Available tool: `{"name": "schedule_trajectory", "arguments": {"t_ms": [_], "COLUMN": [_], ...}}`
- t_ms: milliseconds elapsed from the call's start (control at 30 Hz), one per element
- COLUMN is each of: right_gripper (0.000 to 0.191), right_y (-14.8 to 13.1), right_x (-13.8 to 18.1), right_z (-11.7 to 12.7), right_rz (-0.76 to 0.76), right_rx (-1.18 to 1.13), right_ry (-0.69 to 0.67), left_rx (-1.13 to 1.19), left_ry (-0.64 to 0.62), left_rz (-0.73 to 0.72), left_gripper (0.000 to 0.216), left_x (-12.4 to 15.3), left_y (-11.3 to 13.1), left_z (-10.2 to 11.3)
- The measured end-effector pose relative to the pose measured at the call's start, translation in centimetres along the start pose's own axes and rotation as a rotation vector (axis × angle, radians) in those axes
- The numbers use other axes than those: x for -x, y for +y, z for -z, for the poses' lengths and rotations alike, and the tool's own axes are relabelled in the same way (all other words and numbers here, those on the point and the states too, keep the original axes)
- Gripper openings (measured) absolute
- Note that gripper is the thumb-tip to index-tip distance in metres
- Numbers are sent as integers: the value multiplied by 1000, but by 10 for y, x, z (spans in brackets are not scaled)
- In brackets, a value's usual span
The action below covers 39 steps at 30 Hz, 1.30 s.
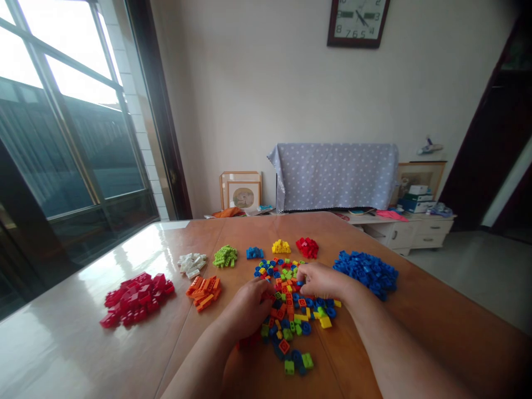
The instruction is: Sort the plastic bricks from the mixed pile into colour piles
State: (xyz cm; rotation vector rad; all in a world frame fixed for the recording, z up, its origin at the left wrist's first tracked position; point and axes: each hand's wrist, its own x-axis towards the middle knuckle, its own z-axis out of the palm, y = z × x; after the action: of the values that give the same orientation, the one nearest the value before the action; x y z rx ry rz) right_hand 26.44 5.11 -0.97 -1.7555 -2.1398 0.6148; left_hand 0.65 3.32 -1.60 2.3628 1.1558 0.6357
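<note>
A mixed pile of small toy building bricks (pixel 290 307) in red, orange, yellow, green and blue lies in front of me. At its left edge is my left hand (pixel 250 308), fingers curled down among the bricks; whatever they hold is hidden. My right hand (pixel 319 280) reaches in from the right, finger and thumb pinched around what looks like a blue brick (pixel 300 283). Red bricks (pixel 248 340) show partly beneath my left wrist. Nearest me lie a few loose pieces, among them a green brick (pixel 289 367).
Sorted brick heaps surround the pile on the wooden table (pixel 166 354): crimson (pixel 139 299), orange (pixel 204 292), white (pixel 192 264), green (pixel 225 256), small blue (pixel 254 252), yellow (pixel 281 246), red (pixel 307 247) and large blue (pixel 366 272). A low cabinet (pixel 424 231) stands beyond.
</note>
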Motion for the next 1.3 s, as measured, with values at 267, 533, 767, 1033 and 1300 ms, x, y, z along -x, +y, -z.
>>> {"name": "schedule_trajectory", "arguments": {"t_ms": [267, 533, 767, 1033, 1300], "right_gripper": [9, 25, 20, 10, 13], "right_y": [1, 44, 66, 62, 64], "right_x": [0, 3, 5, 5, 5], "right_z": [5, 44, 55, 48, 54], "right_rz": [3, -263, -376, -448, -515], "right_rx": [-42, -81, 49, 227, 316], "right_ry": [78, 449, 533, 403, 318], "left_rx": [-21, -5, 13, 10, -9], "left_ry": [-25, -4, -1, 1, 17], "left_rz": [17, 67, 82, 83, 55], "left_gripper": [13, 13, 17, 17, 14], "left_x": [-2, -3, -3, -3, -2], "left_y": [6, 3, 4, 4, 5], "left_z": [4, 4, 6, 6, 7]}}
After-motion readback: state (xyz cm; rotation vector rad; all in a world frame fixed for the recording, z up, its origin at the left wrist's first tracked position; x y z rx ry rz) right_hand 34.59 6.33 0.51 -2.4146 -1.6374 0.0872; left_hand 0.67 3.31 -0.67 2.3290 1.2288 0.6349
